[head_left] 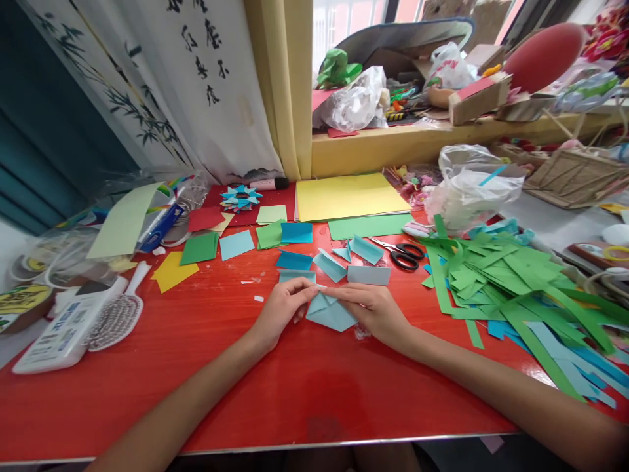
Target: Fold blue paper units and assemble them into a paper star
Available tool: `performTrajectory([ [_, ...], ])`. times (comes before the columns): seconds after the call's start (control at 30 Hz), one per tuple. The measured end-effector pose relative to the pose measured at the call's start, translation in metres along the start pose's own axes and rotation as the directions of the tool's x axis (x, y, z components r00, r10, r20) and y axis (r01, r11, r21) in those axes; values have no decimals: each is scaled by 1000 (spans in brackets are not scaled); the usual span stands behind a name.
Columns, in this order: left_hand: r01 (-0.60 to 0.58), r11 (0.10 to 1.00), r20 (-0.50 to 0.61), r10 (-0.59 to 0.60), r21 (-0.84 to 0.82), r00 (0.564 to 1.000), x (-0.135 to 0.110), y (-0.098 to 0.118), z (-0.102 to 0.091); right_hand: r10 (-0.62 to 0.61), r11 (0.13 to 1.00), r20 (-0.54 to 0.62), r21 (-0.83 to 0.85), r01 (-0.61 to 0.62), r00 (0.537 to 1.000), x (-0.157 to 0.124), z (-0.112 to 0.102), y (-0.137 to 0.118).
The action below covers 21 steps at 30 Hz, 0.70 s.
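A piece of light blue folded paper (332,313) is between my two hands, low over the red table, with crease lines and a point toward me. My left hand (287,307) is closed, thumb and forefinger pinching the paper's upper left corner. From the other side, my right hand (377,309) grips the top edge, its fingers pressed together along the fold; its thumb is mostly hidden. Just beyond lie creased blue pieces, among them a darker blue one (294,260), a pale one (369,275) and another light blue one (329,265).
Black-handled scissors (403,254) lie beyond my right hand. A heap of green paper strips (511,278) covers the right side. Yellow sheets (351,197) and a blue star-shaped paper ring (240,198) are at the back. A hairbrush (118,320) and a white bottle (69,331) lie left.
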<state>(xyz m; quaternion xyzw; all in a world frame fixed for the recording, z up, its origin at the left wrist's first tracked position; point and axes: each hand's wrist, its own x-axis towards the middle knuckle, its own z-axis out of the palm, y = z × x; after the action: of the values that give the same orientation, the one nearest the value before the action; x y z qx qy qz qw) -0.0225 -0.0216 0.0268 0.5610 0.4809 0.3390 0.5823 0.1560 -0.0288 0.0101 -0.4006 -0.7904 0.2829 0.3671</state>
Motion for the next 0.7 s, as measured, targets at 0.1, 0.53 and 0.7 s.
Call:
performTrajectory([
  [0.1, 1, 1000, 17, -1, 16, 1000, 1, -1, -1, -16, 1000, 1, -3, 16, 1000, 1, 0, -1],
  [0.53, 14, 1000, 52, -14, -9, 999, 5, -6, -3, -24, 999, 45, 29, 23, 999, 3, 0, 3],
  [0.7, 21, 1000, 37, -21, 5, 999, 4, -5, -3, -10, 996, 93, 94, 1, 996, 3, -1, 4],
])
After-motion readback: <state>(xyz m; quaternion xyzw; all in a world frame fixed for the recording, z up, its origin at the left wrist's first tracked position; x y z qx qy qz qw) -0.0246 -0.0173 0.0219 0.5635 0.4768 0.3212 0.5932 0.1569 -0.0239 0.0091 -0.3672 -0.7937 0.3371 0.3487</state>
